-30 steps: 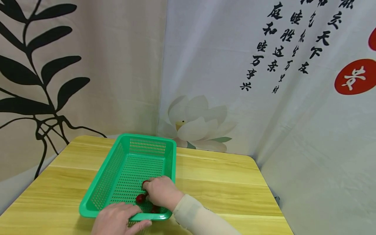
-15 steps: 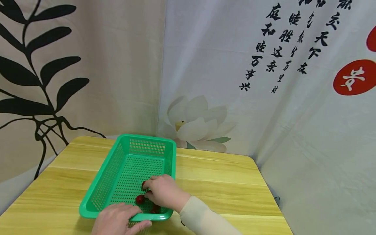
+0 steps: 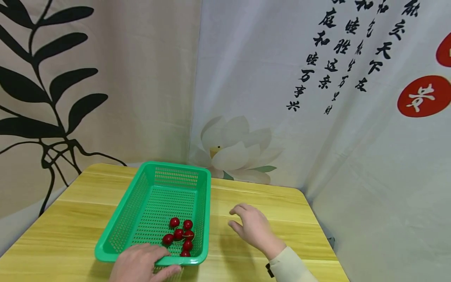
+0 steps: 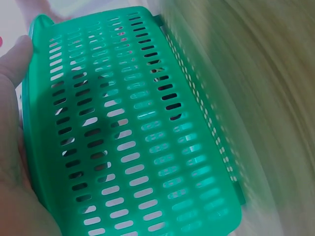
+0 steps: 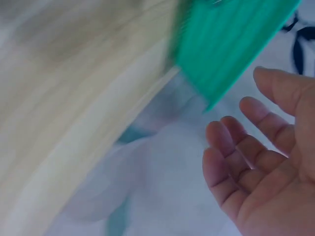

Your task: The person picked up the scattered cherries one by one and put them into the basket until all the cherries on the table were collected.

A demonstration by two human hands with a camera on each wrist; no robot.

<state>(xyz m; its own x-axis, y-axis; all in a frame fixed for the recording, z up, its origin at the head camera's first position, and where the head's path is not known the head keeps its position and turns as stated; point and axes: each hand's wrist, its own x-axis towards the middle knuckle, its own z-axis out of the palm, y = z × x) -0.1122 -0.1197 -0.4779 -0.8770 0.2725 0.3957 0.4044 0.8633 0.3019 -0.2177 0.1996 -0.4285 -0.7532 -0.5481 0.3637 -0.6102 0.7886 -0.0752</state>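
Observation:
Several dark red cherries [image 3: 178,234] lie together in the near right part of a green plastic basket [image 3: 208,211]. My left hand [image 3: 139,262] grips the basket's near rim, its thumb on the outer side and the fingers over the edge. In the left wrist view the slotted basket wall [image 4: 29,132] stands beside this hand's thumb [image 4: 15,61]. To the right of the basket, my right hand [image 3: 255,229] is above the table with nothing in it. The right wrist view shows its fingers [image 5: 221,172] loosely bent and spread apart from the basket.
The basket stands on a yellow wood-grain table [image 3: 282,207]. Behind the table hang a curtain with a black plant print [image 3: 60,84] and a white one with a pale lotus [image 3: 232,152] and dark writing. The table's right edge slopes past my right sleeve [image 3: 294,266].
My right hand has lifted out of the basket and moved right, over the table. The cherries it covered now show. My left hand and the basket stay in place.

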